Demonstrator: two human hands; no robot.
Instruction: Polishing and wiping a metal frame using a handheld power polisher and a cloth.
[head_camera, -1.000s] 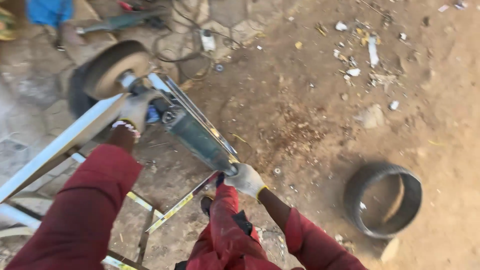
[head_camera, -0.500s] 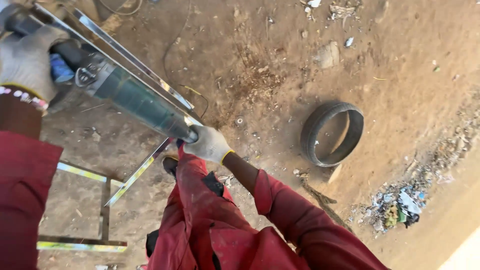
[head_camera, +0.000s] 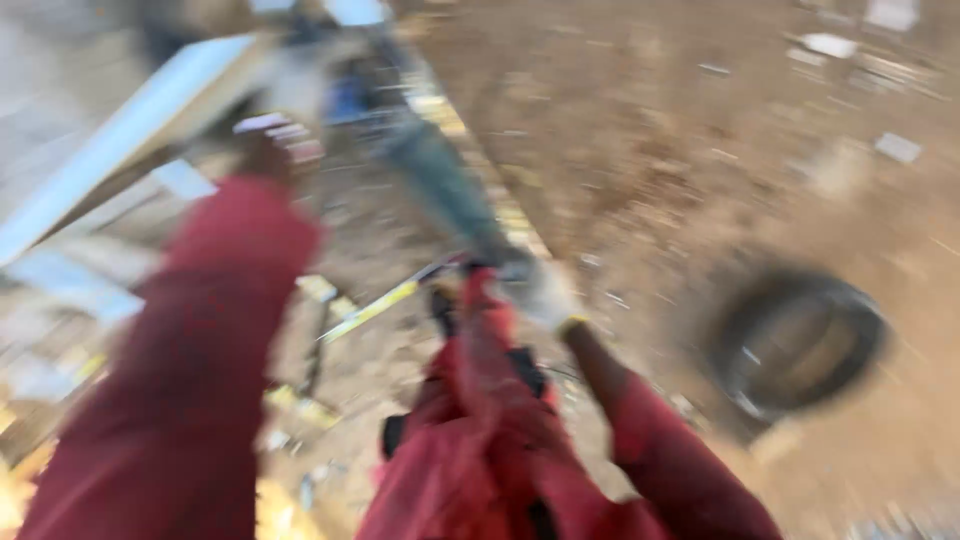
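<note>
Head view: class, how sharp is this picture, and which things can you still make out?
Head view: heavy motion blur smears everything; the gloved right hand, the grey power tool and the dark ring on the ground remain only rough shapes; daylight, no glare.

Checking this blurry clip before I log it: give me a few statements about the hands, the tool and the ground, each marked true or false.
1. Both hands wear pale gloves. True: the left hand and right hand are both gloved.
2. The right hand grips the near end of the long dark power tool. True.
3. The sleeves are blue. False: both sleeves are red.
4. A black tyre lies on the dirt to the right. True.
5. The tyre rests on the metal frame. False: it lies apart from the frame, on bare ground.
6. The left hand hangs free of the tool. False: it is up at the tool's far end, though blur hides the exact grip.
</note>
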